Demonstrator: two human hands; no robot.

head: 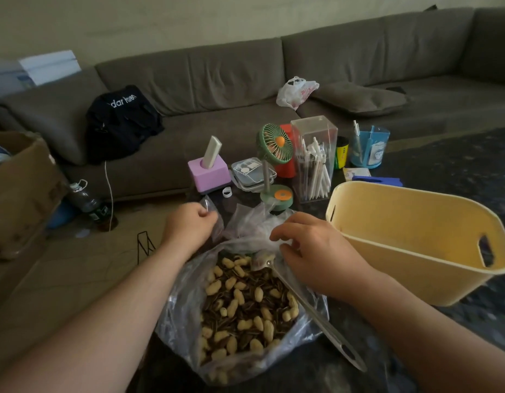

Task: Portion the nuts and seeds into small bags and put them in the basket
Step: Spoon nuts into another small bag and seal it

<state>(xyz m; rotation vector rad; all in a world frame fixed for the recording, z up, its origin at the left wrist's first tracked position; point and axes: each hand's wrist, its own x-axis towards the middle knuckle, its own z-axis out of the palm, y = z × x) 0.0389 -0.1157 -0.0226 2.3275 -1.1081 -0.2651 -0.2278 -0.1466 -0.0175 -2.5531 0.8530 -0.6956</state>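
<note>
- Head view, supply: a large clear plastic bag [240,313] lies open on the dark table, still well filled with mixed peanuts and sunflower seeds [242,302]. A long-handled metal scoop [313,313] rests in it, bowl end buried near the far rim and handle slanting toward the viewer.
- Head view, hands: the left hand [189,225] is clenched, pinching the edge of a small clear bag [210,215] just beyond the large bag. The right hand [311,251] has its fingers curled down onto crumpled clear plastic [262,225] at the far rim; whether this is the same small bag or a second sheet cannot be told.
- Head view, destination: the yellow basket [416,222] stands just right of the right hand, and no filled bag is visible inside it.
- Progress, as judged: the work appears to be at its start, a small bag being opened for filling; scooping, closing and placing in the basket all remain.
</note>
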